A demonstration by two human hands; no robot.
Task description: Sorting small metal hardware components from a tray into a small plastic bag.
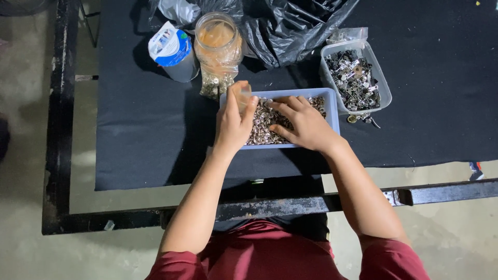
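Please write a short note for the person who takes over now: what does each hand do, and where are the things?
Left hand: at the left edge of the blue tray, around a small clear object; grip unclear.
Right hand: open, fingers spread on the small metal pieces in the tray.
Behind: glass jar, clear tub of metal parts, black bag.
Tray looks nearly full; how much is sorted cannot be told.

Both hands point(270, 122) rest in the tray point(332, 111); jar point(218, 44) behind, tub point(381, 85) to its right.
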